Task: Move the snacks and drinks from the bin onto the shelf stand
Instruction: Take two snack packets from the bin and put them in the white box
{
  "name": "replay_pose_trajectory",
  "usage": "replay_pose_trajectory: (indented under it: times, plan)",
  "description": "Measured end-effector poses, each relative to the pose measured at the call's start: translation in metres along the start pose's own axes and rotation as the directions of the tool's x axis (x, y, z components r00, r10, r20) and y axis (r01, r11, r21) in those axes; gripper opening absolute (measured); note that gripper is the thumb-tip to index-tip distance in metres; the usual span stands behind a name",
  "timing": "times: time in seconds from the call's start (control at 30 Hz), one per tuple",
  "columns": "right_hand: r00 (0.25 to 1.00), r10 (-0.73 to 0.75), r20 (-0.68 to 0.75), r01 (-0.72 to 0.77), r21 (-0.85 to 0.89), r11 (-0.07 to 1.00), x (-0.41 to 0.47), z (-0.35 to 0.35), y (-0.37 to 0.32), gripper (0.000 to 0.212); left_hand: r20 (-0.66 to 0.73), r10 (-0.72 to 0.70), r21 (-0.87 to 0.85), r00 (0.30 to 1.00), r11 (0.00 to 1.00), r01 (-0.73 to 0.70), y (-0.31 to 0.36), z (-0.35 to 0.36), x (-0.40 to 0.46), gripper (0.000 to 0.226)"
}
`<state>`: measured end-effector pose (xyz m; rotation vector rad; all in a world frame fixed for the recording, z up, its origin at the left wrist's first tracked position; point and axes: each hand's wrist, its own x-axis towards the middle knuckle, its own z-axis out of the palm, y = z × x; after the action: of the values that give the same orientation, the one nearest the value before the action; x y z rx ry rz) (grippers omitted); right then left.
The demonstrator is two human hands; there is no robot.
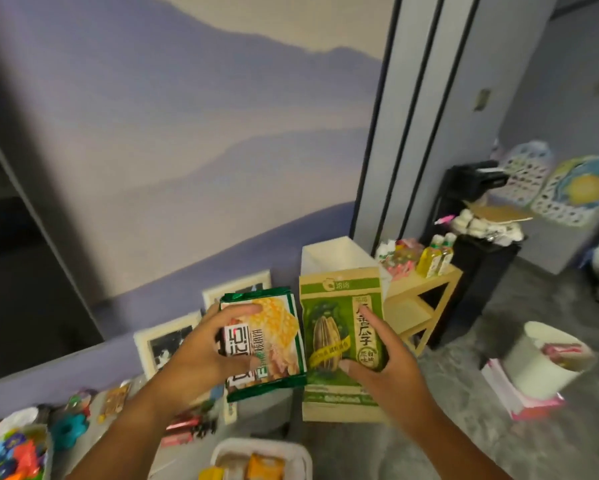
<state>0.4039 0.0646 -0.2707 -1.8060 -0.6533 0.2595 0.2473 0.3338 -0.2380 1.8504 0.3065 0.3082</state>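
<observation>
My left hand (201, 355) grips a green cracker packet (273, 327) with a yellow cracker picture, held up in the middle of the view. Beside it, my right hand (384, 362) holds a green and tan sunflower seed bag (332, 327) upright. The two packets touch edge to edge. Below them, at the bottom edge, sits the white bin (260, 448) with orange and yellow snack packs inside. The light wooden shelf stand (415, 299) is behind the seed bag to the right, with small yellow drink bottles (436, 258) and pink snacks (400, 259) on its top.
A white box (332, 254) stands against the purple wall behind the packets. Framed pictures (163, 341) lean on the wall at left. Colourful toys (14, 448) lie at bottom left. A white bucket (547, 362) on pink paper is at right, beside a black stand (481, 258).
</observation>
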Motion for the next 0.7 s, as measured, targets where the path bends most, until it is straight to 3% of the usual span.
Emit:
replay_pose_trajectory:
  times: [0.17,0.43,0.7]
  plan:
    - [0.995,-0.065,-0.081,0.067,0.031,0.997,0.033,-0.083,-0.009,0.086,0.033,0.036,-0.022,0.999,0.999,-0.036,0.049,0.051,0.061,0.075]
    - [0.99,-0.074,-0.117,0.075,0.002,0.997,0.096,-0.233,0.036,0.083,0.083,0.075,-0.003,0.994,0.997,-0.075,0.094,0.183,0.171,0.073]
    - [0.988,0.0,-0.154,-0.009,-0.054,0.999,0.169,-0.321,0.106,0.081,0.11,0.008,-0.052,0.994,0.999,-0.002,0.086,0.276,0.27,0.067]
